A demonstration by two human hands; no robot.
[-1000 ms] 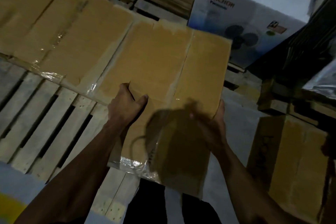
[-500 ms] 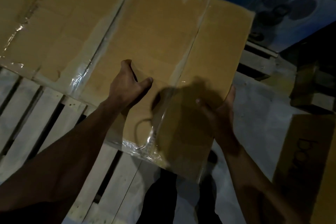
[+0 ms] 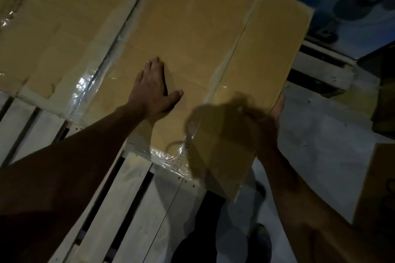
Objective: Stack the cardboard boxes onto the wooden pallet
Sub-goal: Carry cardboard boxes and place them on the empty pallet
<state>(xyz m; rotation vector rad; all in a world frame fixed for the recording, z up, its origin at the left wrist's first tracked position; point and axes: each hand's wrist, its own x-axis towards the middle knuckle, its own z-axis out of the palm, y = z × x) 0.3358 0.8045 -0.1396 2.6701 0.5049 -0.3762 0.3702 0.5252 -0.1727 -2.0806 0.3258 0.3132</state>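
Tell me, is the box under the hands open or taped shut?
Shut: the box has flat flaps with shiny tape along the seam.

Both forearms (image 3: 89, 156) are bare with no sleeves, and dark trousers (image 3: 198, 230) show below.

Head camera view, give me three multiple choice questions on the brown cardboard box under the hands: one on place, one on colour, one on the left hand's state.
1. The brown cardboard box under the hands sits where?
A. on the slatted wooden pallet
B. on a metal shelf
C. in a cart

2. What colour is the printed fan carton behind it?
A. red
B. blue and white
C. green

3. How is the left hand placed?
A. gripping a handle
B. flat on the box top
C. hanging free

Answers: 1 A, pallet slats show beneath its near edge. 2 B, blue print shows at top right. 3 B, its fingers lie spread on the cardboard.
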